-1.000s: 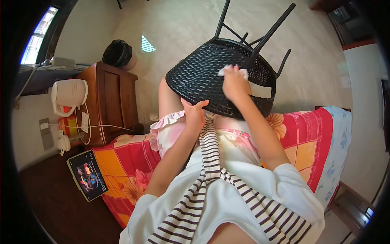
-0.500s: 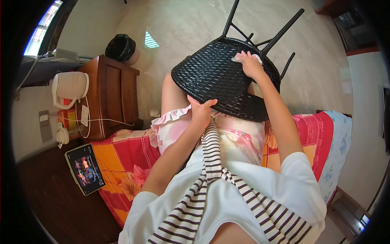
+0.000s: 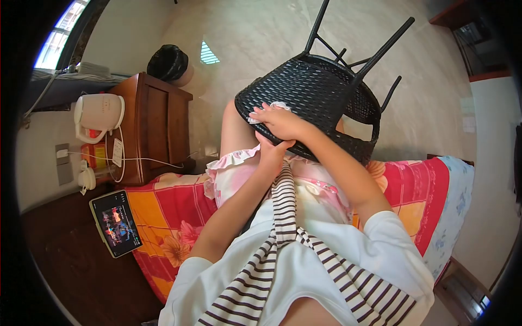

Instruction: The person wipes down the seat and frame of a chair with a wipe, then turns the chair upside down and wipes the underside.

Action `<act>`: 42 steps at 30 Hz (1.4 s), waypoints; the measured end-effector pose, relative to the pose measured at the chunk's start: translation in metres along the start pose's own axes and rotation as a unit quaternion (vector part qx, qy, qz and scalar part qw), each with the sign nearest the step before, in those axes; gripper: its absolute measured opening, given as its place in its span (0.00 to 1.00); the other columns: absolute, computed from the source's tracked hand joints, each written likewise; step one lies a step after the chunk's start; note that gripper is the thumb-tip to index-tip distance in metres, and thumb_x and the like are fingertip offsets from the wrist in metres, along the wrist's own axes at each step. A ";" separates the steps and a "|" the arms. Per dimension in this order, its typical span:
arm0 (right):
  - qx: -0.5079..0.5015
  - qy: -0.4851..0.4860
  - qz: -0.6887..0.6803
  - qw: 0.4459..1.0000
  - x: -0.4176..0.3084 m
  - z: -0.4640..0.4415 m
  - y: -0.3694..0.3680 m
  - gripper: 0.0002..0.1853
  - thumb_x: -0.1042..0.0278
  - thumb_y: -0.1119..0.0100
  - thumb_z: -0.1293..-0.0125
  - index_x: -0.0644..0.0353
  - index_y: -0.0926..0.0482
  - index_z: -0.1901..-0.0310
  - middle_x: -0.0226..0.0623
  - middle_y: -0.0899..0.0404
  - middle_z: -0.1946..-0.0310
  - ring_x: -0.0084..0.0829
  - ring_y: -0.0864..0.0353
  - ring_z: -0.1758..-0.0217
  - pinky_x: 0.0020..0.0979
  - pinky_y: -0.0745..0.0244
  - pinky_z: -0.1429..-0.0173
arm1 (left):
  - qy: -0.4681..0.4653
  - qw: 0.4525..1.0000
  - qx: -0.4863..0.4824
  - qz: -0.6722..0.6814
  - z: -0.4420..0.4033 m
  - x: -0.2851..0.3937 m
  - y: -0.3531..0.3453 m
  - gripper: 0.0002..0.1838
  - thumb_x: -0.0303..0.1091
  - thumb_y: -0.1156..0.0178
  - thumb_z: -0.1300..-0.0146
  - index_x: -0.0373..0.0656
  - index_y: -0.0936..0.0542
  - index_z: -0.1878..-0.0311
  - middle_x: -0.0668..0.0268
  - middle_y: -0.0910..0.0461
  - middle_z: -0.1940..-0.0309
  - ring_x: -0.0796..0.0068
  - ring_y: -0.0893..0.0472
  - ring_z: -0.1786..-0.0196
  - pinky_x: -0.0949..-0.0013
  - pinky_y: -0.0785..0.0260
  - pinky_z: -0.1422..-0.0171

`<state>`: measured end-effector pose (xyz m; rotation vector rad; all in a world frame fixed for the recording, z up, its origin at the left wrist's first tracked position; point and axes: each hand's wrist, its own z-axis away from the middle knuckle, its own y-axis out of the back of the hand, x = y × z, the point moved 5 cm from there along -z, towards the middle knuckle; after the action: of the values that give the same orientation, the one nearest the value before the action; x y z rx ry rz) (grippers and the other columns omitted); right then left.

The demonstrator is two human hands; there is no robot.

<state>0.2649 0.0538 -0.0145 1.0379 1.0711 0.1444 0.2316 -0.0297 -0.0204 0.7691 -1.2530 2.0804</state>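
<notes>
A black woven chair (image 3: 310,87) lies tipped across my lap, its legs pointing up and away. My left hand (image 3: 270,151) grips the chair's near edge, thumb on top and fingers around the rim. My right hand (image 3: 280,122) presses a white cloth (image 3: 279,105) against the weave at the chair's left end, just above my left hand. Most of the cloth is hidden beneath that palm, with bits showing past the fingers.
A wooden cabinet (image 3: 155,125) stands at the left, with a kettle (image 3: 99,115) beside it. Behind it is a bin lined with a black bag (image 3: 167,62). A tablet (image 3: 116,224) with a lit screen rests by the red patterned bedding (image 3: 182,209).
My right hand has slid the cloth from the chair's right side near the legs to its left end. The left hand keeps its hold, and the chair has tilted slightly.
</notes>
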 end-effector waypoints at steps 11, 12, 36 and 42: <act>0.121 -0.275 0.201 0.932 0.151 0.004 0.121 0.18 0.71 0.56 0.38 0.45 0.23 0.49 0.37 0.23 0.47 0.42 0.25 0.43 0.43 0.33 0.41 | 0.037 0.999 0.003 0.006 -0.001 0.010 -0.005 0.52 0.08 0.43 0.58 0.50 0.57 0.31 0.57 0.41 0.37 0.62 0.36 0.35 0.63 0.38 0.34; 0.284 -0.280 0.137 0.907 0.152 0.019 0.147 0.17 0.71 0.55 0.39 0.48 0.22 0.50 0.38 0.22 0.50 0.43 0.24 0.46 0.42 0.31 0.43 | 0.033 0.999 -0.005 0.001 -0.002 0.012 -0.003 0.52 0.09 0.44 0.57 0.50 0.57 0.31 0.59 0.41 0.36 0.62 0.37 0.34 0.63 0.40 0.33; 0.673 -0.291 -0.528 0.428 0.341 0.061 0.289 0.21 0.64 0.28 0.51 0.68 0.24 0.60 0.39 0.21 0.68 0.32 0.20 0.69 0.32 0.22 0.63 | 0.038 0.998 0.007 -0.052 -0.012 0.010 0.020 0.52 0.16 0.38 0.56 0.47 0.59 0.31 0.55 0.41 0.38 0.59 0.35 0.37 0.61 0.32 0.39; 0.572 -0.234 -0.497 0.609 0.190 -0.001 0.395 0.18 0.57 0.29 0.50 0.59 0.26 0.66 0.31 0.29 0.76 0.27 0.28 0.77 0.30 0.33 0.77 | 0.150 0.986 -0.021 -0.069 -0.016 -0.007 0.026 0.49 0.15 0.41 0.49 0.48 0.61 0.31 0.55 0.35 0.42 0.61 0.23 0.50 0.66 0.21 0.60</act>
<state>0.5054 0.3759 0.1597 1.2580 1.0431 -1.8702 0.2144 -0.0263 -0.0465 0.4862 -1.0433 1.9646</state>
